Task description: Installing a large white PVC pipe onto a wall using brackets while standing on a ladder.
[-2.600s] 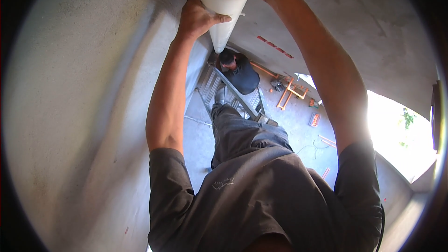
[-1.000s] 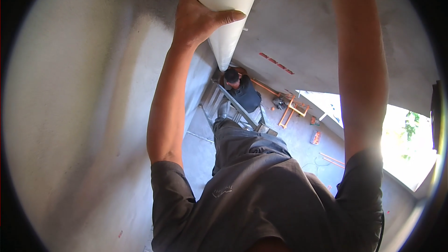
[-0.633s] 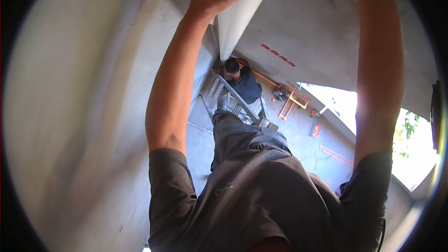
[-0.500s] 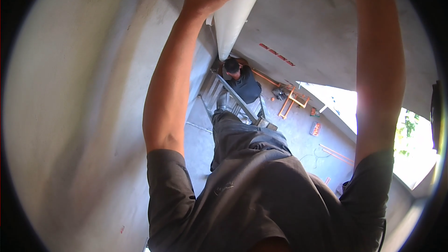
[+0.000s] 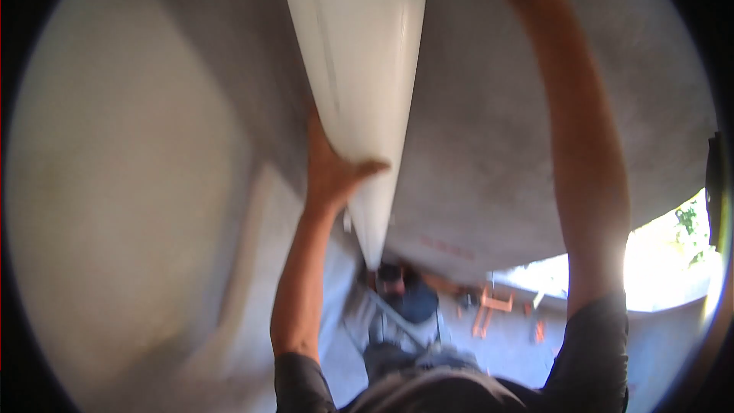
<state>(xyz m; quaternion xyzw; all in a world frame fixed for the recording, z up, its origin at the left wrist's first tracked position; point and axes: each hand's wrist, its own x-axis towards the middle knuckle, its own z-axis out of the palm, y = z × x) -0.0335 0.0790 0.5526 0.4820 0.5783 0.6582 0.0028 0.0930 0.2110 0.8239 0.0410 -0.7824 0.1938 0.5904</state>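
A wide white pipe (image 5: 359, 69) runs from the top of the picture down along the corner between two grey walls and narrows toward the floor. My left hand (image 5: 332, 172) is wrapped around its left side, thumb across the front. My right forearm (image 5: 581, 145) reaches straight up on the right of the pipe, and its hand is cut off by the upper edge. I am looking down at my dark shirt (image 5: 428, 394) and trousers.
A grey concrete wall (image 5: 489, 145) is close on the right and a paler one (image 5: 138, 183) on the left. Far below, a person in a dark top (image 5: 401, 294) is by a metal ladder (image 5: 386, 325). Orange frames (image 5: 489, 310) lie on the floor near a bright opening (image 5: 665, 260).
The view has tilted up, so more of the pipe shows above my left hand, which now sits mid-picture. My right hand, on the pipe 2.6 s ago, has gone past the top edge.
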